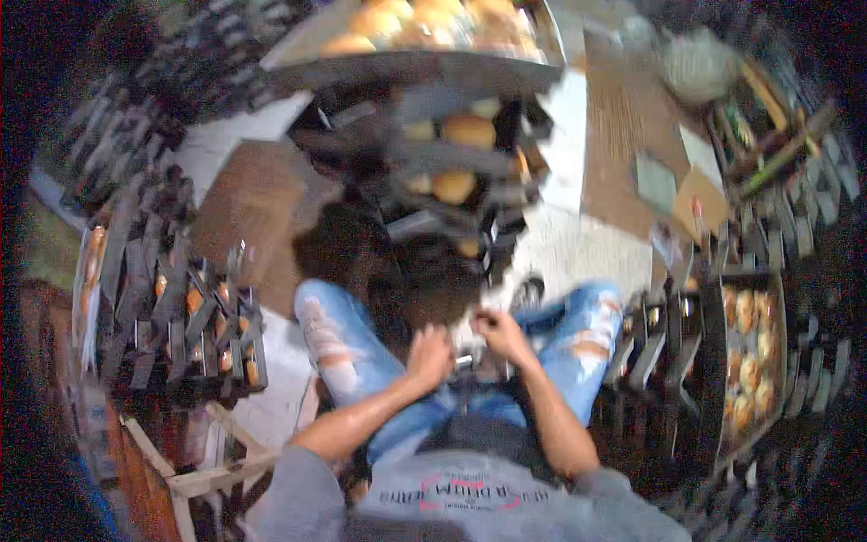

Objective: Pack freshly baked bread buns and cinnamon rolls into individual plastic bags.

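Both hands are over my lap, between my knees, in ripped blue jeans. My left hand is blurred, with its fingers bent. My right hand is a little higher, its fingers curled near a small dark spot that is too blurred to name. A small shiny metal thing lies between the two hands. Whether either hand holds anything is not clear. Ahead of me stands a dark rack with round bread buns on its levels, and a tray of golden buns at its top.
Stacked dark trays with bread stand at the left. At the right is a tray of rolls beside more dark trays. A wooden frame is at the lower left. Brown cardboard lies on the pale floor.
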Tool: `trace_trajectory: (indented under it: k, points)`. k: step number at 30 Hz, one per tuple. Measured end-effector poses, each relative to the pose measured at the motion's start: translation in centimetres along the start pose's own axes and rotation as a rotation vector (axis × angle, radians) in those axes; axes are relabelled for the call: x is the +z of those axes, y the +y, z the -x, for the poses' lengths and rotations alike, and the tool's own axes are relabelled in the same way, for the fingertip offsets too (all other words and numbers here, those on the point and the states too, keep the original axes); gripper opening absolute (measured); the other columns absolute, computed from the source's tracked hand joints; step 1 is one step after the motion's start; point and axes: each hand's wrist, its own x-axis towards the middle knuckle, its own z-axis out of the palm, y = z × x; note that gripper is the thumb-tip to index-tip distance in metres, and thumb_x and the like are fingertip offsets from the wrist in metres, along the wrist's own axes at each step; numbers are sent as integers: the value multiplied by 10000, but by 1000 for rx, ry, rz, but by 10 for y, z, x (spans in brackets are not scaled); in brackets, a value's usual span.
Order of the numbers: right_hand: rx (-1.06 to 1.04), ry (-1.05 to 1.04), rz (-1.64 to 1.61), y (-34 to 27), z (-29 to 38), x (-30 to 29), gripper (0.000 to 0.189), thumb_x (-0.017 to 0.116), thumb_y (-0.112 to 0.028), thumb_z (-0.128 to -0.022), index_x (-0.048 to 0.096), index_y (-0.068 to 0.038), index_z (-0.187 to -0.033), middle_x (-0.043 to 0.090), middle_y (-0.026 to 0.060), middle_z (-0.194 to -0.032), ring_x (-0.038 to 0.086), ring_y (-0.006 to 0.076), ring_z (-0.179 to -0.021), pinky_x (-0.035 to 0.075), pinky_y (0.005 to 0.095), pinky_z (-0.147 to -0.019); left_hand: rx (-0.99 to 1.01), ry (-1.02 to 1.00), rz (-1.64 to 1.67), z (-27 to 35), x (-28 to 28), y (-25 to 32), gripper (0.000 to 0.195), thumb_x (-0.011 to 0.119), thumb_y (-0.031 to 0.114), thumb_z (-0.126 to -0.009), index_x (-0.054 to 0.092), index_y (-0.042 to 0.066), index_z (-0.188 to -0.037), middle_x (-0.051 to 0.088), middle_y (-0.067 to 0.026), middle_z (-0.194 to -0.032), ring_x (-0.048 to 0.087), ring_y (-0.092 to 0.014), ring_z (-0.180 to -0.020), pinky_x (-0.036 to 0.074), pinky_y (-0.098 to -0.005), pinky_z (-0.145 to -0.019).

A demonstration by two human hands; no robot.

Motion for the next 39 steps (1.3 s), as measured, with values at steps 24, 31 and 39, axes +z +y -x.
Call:
trace_trajectory:
  k: [24, 31, 39]
  points:
    - [-108, 457, -365, -81, 25, -98, 169, 625, -139, -766, 642, 11, -843, 621, 44, -678, 538, 76, -599, 437, 223, -567, -341, 63, 1276, -59, -148, -36, 199, 579, 154, -820, 616, -41, -833, 606, -58, -688, 538, -85, -589, 428, -211, -518]
    - [-165, 565, 3, -160, 3, -127, 139, 638, -116, -756, 653, 12, -809, 634, 68, -661, 564, 81, -589, 445, 222, -544, -334, 365, 1560, -93, -119, -50, 101, 660, 77, -742, 628, -15, -770, 598, -50, -658, 517, -82, -538, 421, -216, -498]
    - [-1015, 336, 587, -421, -192, -76, 149, 597, -142, -760, 607, -13, -833, 630, 116, -761, 615, 256, -726, 473, 331, -661, -62, 269, 1546, -99, -89, -73, 90, 630, 80, -768, 640, -10, -779, 610, -42, -665, 530, -82, -573, 433, -217, -541]
